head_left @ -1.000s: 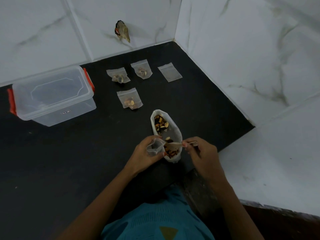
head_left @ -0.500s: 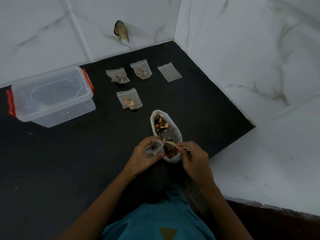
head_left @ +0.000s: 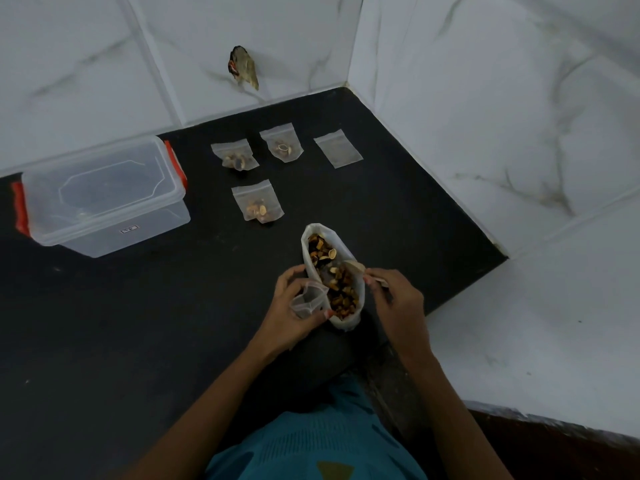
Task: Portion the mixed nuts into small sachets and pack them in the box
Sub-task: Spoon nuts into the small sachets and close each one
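Observation:
An open white bag of mixed nuts (head_left: 335,278) lies on the black counter (head_left: 138,323) in front of me. My left hand (head_left: 291,313) grips a small clear sachet (head_left: 308,299), mouth open, just left of the bag. My right hand (head_left: 394,303) pinches a small wooden spoon (head_left: 358,268) whose tip dips into the nuts at the bag's right rim. Three sachets with nuts lie further back: one (head_left: 258,206) in the middle, one (head_left: 235,155) and one (head_left: 282,143) behind it. A flat sachet (head_left: 339,148) lies to their right.
A clear plastic box (head_left: 104,195) with red clips and its lid on stands at the back left. White marble-tiled walls (head_left: 485,116) close off the back and right. A small object (head_left: 244,67) hangs on the back wall.
My right hand has drawn the spoon away from the sachet's mouth and moved it to the right side of the nut bag. The left hand still holds the sachet.

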The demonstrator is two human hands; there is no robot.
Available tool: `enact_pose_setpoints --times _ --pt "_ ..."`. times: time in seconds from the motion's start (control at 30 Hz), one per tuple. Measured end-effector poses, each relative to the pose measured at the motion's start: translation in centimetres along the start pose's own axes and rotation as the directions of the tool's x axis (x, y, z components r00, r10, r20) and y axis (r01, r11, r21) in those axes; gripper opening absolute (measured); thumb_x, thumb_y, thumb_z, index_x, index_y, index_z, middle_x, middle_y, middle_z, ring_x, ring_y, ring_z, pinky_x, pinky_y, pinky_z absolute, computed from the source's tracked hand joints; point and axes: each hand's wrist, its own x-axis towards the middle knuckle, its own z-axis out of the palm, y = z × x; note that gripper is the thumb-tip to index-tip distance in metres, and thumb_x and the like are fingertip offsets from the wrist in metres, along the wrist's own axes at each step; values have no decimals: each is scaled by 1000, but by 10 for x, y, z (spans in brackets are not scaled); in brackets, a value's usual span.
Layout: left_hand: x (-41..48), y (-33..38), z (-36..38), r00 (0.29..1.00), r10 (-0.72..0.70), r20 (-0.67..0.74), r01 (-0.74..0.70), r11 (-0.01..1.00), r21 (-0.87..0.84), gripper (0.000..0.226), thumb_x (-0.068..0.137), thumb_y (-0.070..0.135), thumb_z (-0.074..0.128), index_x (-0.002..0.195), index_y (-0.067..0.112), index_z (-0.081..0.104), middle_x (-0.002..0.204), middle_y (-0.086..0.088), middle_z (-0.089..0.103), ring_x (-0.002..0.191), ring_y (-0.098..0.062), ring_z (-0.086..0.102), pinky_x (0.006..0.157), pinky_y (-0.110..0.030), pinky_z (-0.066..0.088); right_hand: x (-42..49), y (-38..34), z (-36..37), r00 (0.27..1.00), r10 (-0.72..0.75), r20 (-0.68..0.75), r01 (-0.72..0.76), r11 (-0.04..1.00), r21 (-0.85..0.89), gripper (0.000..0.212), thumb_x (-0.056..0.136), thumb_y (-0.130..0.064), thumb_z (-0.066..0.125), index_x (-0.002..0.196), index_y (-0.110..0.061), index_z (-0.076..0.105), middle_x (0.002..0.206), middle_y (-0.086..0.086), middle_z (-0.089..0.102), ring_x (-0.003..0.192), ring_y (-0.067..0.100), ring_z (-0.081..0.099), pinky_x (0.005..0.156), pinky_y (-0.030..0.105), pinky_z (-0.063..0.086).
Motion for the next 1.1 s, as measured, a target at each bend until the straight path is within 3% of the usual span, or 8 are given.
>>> enact_pose_setpoints --times 0.17,0.3,0.4,0.47,0.6,0.8,0.9,1.1 --pt "-2 1 2 997 -77 19 77 996 -33 40 75 14 74 99 39 54 131 14 35 118 -1 44 85 -7 44 0 2 8 997 44 62 -47 998 40 37 86 -24 43 91 6 65 86 18 66 81 16 60 80 10 43" --pt "-3 9 0 995 -83 58 88 992 -86 42 65 38 75 94 62 55 136 1 42 122 -13 49 97 -29 47 -6 8 5 992 123 38 -123 992 8 19 90 -13 53 93 2 64 85 12 65 76 11 60 75 6 45" --pt "-4 8 0 994 -87 63 92 993 -72 42 59 48 70 93 67 53 137 -2 42 123 -13 48 100 -35 46 -10 5 4 950 311 -13 -309 947 84 14 92 -7 51 93 -4 65 82 5 64 75 14 61 73 19 49" --pt "-3 7 1 995 -87 58 89 995 -49 40 59 50 69 95 58 56 139 0 40 124 -11 47 101 -34 45 -7 2 6 889 457 -37 -445 880 167 15 92 -11 50 88 -9 65 78 0 63 74 15 61 73 27 50" --pt "-1 3 3 995 -84 62 86 996 -25 45 58 51 69 100 41 55 142 2 36 124 -9 46 102 -34 44 3 -1 10 767 638 -61 -597 746 295 21 93 -18 50 74 -20 60 69 -3 62 63 6 58 67 19 48" --pt "-1 3 2 994 -88 64 90 996 -26 42 61 48 70 100 45 54 138 6 40 128 -12 43 104 -37 42 7 -3 4 806 592 -2 -582 792 186 16 93 -15 51 81 -11 61 69 -4 59 65 8 57 71 26 49" --pt "0 1 3 995 -76 67 78 997 -20 36 71 28 77 99 38 56 134 13 39 127 -9 43 104 -33 42 5 -2 1 803 596 15 -588 787 189 16 92 -15 51 80 -12 61 67 -4 59 63 8 57 70 26 49" --pt "-1 2 3 994 -71 83 75 996 -41 41 61 47 71 99 42 59 140 6 38 119 -2 49 101 -31 44 0 -5 3 667 744 31 -693 605 392 21 92 -17 51 74 -16 61 68 0 62 63 8 57 66 21 47"
